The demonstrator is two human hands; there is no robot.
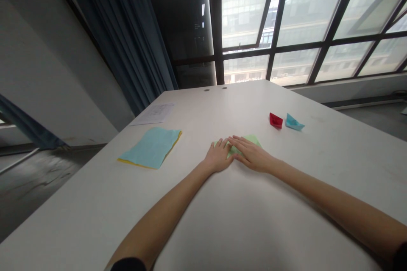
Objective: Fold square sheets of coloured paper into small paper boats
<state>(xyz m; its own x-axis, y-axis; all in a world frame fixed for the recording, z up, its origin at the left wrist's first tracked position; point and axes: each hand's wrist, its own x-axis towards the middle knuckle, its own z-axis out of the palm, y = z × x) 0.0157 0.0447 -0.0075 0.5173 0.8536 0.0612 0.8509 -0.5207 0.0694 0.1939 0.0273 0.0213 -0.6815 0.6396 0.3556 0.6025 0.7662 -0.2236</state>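
Note:
A light green sheet of paper point(253, 139) lies on the white table, mostly covered by both hands. My left hand point(219, 156) rests flat on its left part, fingers stretched forward and slightly apart. Across the middle lies my right hand point(249, 153), its fingers extended towards the left and the fingertips close to my left fingers. Both palms face down, pressing on the paper. The paper looks folded, but the hands hide its near edge.
To the left lies a stack of light blue paper point(154, 147) with yellow showing beneath. Behind it is a printed white sheet point(153, 114). A red paper boat point(276, 121) and a blue paper boat point(294, 123) stand at the right. Windows and a dark curtain point(127, 29) are beyond the table point(260, 220).

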